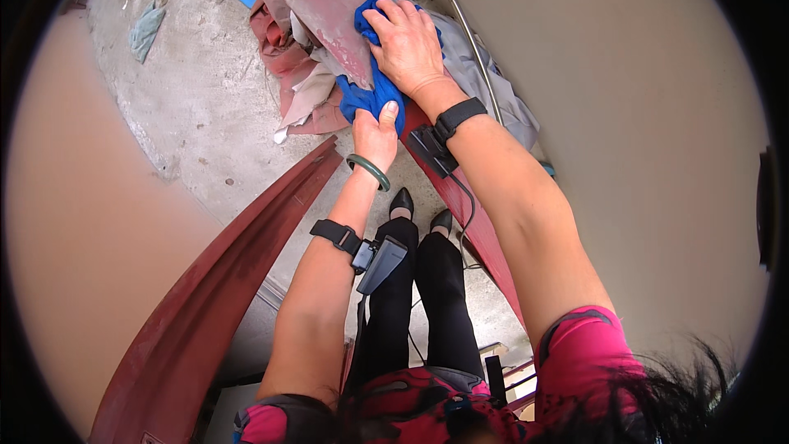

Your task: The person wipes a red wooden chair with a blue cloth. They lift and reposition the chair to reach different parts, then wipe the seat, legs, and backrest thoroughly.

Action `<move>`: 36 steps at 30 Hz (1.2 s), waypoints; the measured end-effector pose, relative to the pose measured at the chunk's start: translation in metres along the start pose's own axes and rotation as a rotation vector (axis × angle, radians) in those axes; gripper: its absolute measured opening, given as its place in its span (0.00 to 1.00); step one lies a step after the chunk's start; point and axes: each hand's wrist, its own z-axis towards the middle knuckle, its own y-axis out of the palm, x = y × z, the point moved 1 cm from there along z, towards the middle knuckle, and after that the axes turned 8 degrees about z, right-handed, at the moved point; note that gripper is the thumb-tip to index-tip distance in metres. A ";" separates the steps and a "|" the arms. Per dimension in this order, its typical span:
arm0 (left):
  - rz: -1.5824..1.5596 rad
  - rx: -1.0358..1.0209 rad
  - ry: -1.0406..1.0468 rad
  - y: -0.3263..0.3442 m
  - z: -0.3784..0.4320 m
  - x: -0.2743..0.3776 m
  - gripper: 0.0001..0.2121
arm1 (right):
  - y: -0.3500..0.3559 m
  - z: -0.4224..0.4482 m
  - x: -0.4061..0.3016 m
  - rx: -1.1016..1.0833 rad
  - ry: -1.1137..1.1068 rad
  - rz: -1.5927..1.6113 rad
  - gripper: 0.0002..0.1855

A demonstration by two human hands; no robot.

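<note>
A crumpled blue cloth [385, 86] lies over the near end of a dusty, dull-red board [330, 9] with whitish, worn patches. My right hand [404, 43] presses part of the cloth down, fingers bent over it. Lower and to the left, my left hand [376, 135] grips a bunched part of the same cloth, thumb on top, near the board's pointed corner. Below the cloth a brighter red panel [456, 197] runs down past my right forearm. How it joins the board is hidden by cloth and hands.
A dark red moulded frame [228, 283] rises at left. Crumpled reddish sheeting [290, 68] and grey sheeting [511, 102] lie around the board, with a metal tube [474, 55] at right. A pale rag [147, 31] is on the concrete floor [203, 74]. A cable [471, 209] hangs from my right wrist device.
</note>
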 end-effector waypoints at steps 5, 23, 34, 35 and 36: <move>0.029 -0.072 -0.174 -0.005 0.004 -0.006 0.17 | -0.008 -0.016 0.000 -0.046 0.020 0.091 0.22; 0.186 -0.297 -0.054 0.005 -0.105 0.005 0.24 | -0.100 -0.153 -0.004 -0.425 0.386 0.068 0.38; 0.108 0.324 -0.111 -0.023 0.121 0.018 0.12 | 0.025 0.100 -0.003 -0.179 0.094 0.130 0.32; 0.116 0.368 -0.077 -0.028 0.142 0.018 0.13 | 0.033 0.119 -0.004 -0.160 0.094 0.136 0.30; 0.123 0.366 -0.085 -0.036 0.163 0.017 0.13 | 0.041 0.135 -0.005 -0.128 0.094 0.144 0.29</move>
